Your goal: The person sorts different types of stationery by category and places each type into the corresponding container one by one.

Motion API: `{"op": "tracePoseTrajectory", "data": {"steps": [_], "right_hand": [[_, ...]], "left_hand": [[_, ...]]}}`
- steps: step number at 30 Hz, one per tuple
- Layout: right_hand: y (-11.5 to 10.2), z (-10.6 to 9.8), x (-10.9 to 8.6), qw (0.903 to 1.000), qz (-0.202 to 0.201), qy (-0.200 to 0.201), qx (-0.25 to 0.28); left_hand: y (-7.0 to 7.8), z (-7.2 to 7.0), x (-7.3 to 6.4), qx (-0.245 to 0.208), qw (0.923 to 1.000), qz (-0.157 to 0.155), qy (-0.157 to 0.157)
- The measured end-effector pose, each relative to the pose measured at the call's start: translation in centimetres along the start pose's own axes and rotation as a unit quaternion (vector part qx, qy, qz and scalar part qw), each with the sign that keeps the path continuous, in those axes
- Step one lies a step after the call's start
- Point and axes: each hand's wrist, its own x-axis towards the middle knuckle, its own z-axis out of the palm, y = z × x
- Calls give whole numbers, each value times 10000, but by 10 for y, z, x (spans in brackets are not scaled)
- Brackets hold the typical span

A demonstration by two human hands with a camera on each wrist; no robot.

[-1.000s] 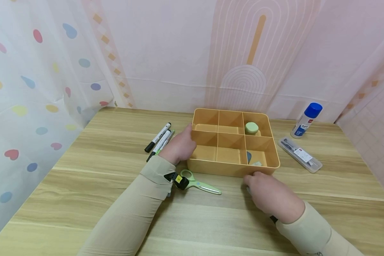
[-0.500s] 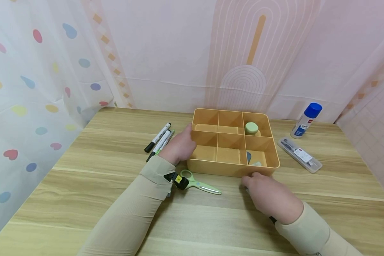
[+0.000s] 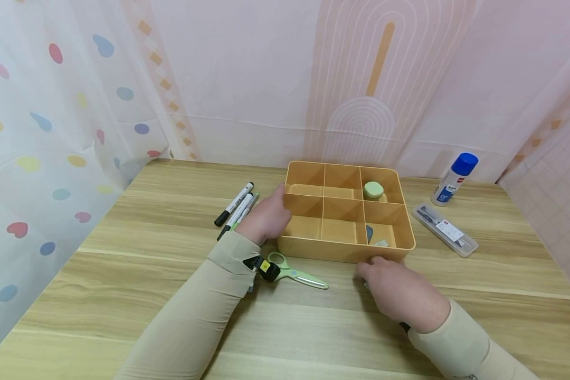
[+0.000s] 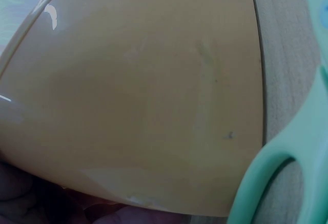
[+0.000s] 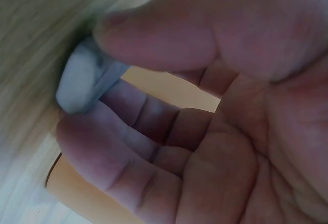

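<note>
Small grey-white block (image 5: 78, 78) is pinched between thumb and fingers of the right hand (image 3: 404, 293), just in front of the orange six-compartment organizer (image 3: 334, 249). The left hand (image 3: 267, 216) touches the organizer's left side; whether it grips, I cannot tell.

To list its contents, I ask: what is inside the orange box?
The orange box holds a green block back right, a dark piece and a pale piece front right; its front wall hides part of the floor.

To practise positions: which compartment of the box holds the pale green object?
The back-right compartment: the only one of six with a green object inside.
</note>
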Motion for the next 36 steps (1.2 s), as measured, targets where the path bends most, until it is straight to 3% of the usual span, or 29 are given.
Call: {"op": "tracePoseTrajectory", "data": {"steps": [17,36], "right_hand": [[2,-3,-1,9998,-114,93,141],[0,-10,-2,9991,-85,-65,412]], "left_hand": [[0,1,0,-22,10000,45,5],[-1,2,2,-182,9998,-33,32]]}}
